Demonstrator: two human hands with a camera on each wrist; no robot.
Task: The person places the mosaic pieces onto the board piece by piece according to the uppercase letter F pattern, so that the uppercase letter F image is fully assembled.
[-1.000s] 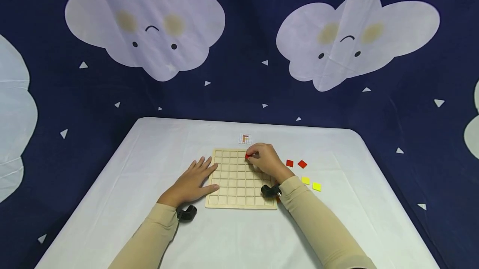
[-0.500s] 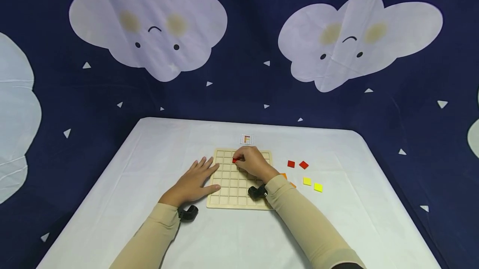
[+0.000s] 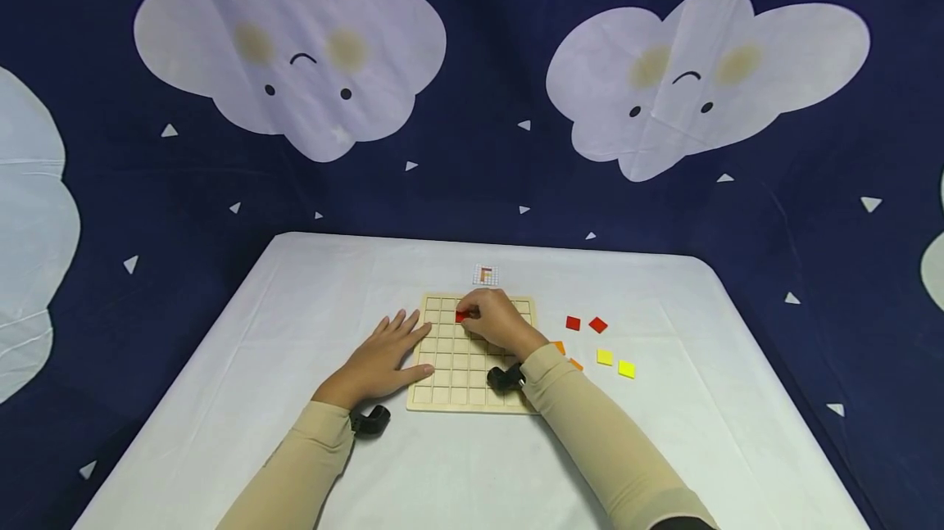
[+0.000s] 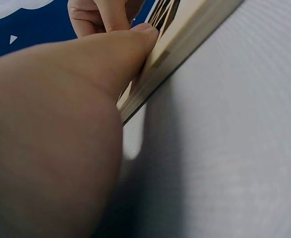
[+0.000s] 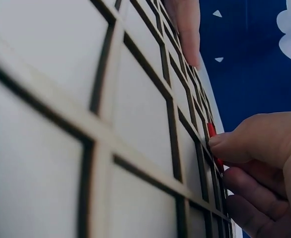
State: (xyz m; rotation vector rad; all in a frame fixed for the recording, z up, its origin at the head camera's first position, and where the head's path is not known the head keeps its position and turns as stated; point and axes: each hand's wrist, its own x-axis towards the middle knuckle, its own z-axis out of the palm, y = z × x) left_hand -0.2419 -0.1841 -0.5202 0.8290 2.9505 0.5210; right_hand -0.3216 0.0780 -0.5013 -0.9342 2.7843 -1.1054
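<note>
A square wooden grid board [image 3: 459, 377] lies on the white table. My left hand [image 3: 374, 362] rests along its left edge, fingers spread and straight, with thumb and fingertips touching the frame. Over the upper part of the board, my right hand [image 3: 498, 322] pinches a red square tile [image 3: 460, 318] between thumb and fingers. In the right wrist view the red tile [image 5: 211, 130] sits low at the grid, tilted against the ridges or partly in a cell; I cannot tell which. The right hand and forearm hide part of the board's right side.
Two loose red tiles [image 3: 573, 323] lie right of the board, with two yellow tiles [image 3: 605, 357] nearer. Orange tiles [image 3: 559, 346] are partly hidden by the right sleeve. A small printed pattern card [image 3: 486, 274] lies behind the board. A dark blue cloth hangs behind.
My right hand has carried the red tile leftward across the upper board, then barely moved in the last half second. Orange tiles have come into view beside the sleeve. The left hand stays put.
</note>
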